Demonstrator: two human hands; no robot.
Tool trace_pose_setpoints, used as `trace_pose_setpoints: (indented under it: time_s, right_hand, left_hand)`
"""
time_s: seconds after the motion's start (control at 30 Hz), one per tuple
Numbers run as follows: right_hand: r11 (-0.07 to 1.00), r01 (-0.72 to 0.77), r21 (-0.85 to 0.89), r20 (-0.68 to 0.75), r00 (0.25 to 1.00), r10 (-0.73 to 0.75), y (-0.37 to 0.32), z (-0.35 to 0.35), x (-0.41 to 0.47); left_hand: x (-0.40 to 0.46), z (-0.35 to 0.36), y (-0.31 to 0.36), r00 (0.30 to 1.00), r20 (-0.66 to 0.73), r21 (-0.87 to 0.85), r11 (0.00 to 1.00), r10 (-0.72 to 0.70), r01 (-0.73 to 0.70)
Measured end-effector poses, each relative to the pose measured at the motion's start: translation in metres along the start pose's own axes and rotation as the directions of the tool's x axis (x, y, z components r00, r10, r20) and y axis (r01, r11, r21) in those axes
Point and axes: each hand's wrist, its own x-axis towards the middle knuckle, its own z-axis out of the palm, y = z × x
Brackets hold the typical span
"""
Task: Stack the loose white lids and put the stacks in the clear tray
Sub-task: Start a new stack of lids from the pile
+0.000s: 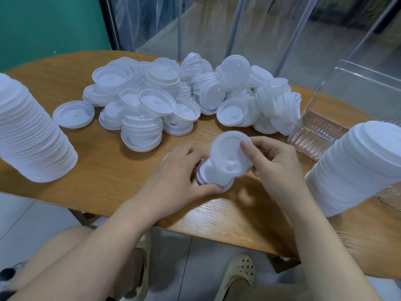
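Both forearms reach in from the near edge of the wooden counter [108,170]. Beneath that edge, a beige perforated clog [240,272] rests on the tiled floor.

Left hand [175,177]: fingers and thumb are curled around a short stack of lids [213,178] that sits on the counter just inside the near edge. The thumb presses the near rim of the stack; the fingers wrap its far side.

Right hand [273,161]: thumb and fingers pinch a single white lid [227,153], held tilted, with its lower edge over the short stack. The picture is blurred here, so contact between lid and stack cannot be confirmed.

Loose white lids [173,94] lie in a wide heap toward the far side of the counter, beyond both hands. Some face up, some face down, and several are already nested in small groups. One lid [73,114] lies alone at the left edge of the heap.

A tall lid stack [28,135] leans at the left end of the counter. A second tall stack [358,168] leans at the right end, near the right hand.

Clear tray [321,135]: it stands at the right end of the counter, beyond the second tall stack and just beside the heap.
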Motion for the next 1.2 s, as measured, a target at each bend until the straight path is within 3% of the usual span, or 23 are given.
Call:
trace_pose_setpoints:
  time_s: [0.13, 0.27, 0.43, 0.7, 1.1, 1.2]
  right_hand:
    - [0.971, -0.182, -0.155, 0.095, 0.976, 0.198, 0.007, -0.002, 0.0]
    - [0.945, -0.167, -0.282, 0.104, 0.974, 0.203, 0.01, 0.0, 0.0]
    - [0.942, -0.185, -0.278, 0.073, 0.974, 0.213, 0.015, 0.004, 0.002]
    - [0.837, -0.091, -0.539, 0.113, 0.977, 0.179, 0.021, 0.004, 0.003]
    - [0.74, 0.019, -0.672, 0.112, 0.991, 0.076, 0.018, 0.01, 0.0]
    - [0.759, 0.072, -0.647, 0.018, 0.997, -0.078, 0.022, 0.008, 0.001]
  left_hand:
    - [-0.001, 0.0, -0.003, 1.0, 0.016, -0.033, 0.999, -0.004, 0.004]
    - [-0.002, 0.0, -0.004, 0.999, 0.033, -0.06, 0.998, -0.006, 0.008]
    - [0.0, 0.0, -0.005, 0.999, 0.046, -0.058, 0.998, -0.012, 0.015]
    - [-0.002, -0.001, -0.004, 0.998, 0.056, -0.012, 1.0, 0.009, -0.009]
    - [-0.001, 0.0, -0.003, 0.998, 0.059, 0.01, 1.0, 0.015, -0.015]
    - [-0.001, 0.0, -0.002, 0.998, 0.061, 0.014, 1.0, 0.011, -0.012]
